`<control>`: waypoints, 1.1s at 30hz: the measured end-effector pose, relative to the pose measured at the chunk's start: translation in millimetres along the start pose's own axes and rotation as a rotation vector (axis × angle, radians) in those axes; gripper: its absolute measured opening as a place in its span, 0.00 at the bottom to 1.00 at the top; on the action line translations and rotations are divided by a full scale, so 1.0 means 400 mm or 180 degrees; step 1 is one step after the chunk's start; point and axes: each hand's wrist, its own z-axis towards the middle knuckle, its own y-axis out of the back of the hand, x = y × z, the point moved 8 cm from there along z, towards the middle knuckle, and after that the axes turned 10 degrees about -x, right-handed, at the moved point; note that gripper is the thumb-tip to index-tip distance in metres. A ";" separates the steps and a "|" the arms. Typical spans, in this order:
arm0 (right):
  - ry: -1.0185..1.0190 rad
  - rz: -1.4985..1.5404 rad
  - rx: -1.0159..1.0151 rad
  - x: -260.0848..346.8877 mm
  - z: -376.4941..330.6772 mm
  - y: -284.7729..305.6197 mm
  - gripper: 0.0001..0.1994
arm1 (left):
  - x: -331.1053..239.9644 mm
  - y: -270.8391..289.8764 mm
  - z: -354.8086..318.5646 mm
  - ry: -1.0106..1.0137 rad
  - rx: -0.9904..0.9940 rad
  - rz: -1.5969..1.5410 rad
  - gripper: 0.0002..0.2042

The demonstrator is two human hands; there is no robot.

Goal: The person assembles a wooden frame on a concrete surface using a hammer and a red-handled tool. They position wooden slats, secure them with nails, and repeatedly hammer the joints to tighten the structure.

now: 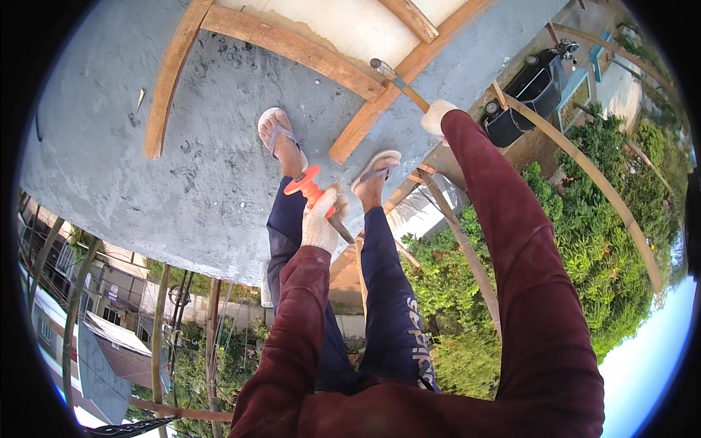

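My left hand [318, 223], in a pale work glove, is wrapped round a chisel with an orange hand guard [309, 191]. The chisel's metal blade [341, 230] juts out below the fist, pointing down toward my legs. Out to the right, my gloved right hand [436, 119] is closed on the wooden handle of a hammer [413, 95]. The hammer's metal head lies over the crossing of two wooden beams [372, 120]; whether it touches the wood I cannot tell. The two tools are well apart.
Beneath my feet, in flip-flops [281, 139], is a rough grey concrete slab [219, 197]. More wooden pieces [171, 80] frame a pale panel [321, 25]. Past the slab's edges lies lower ground with wooden poles [467, 255], trees [555, 263] and a black vehicle [522, 95].
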 end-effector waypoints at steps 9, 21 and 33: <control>0.2423 0.0449 -0.2517 0.211 -0.252 0.290 0.18 | -0.066 0.007 0.042 -0.0112 -0.0219 -0.0521 0.17; 0.0456 0.0188 -0.0142 0.022 0.067 0.026 0.20 | -0.168 -0.026 0.110 -0.0395 -0.0036 -0.1223 0.14; 0.2852 0.0938 -0.3000 0.382 -0.346 0.461 0.24 | -0.231 -0.054 0.118 -0.0647 -0.0258 -0.1176 0.14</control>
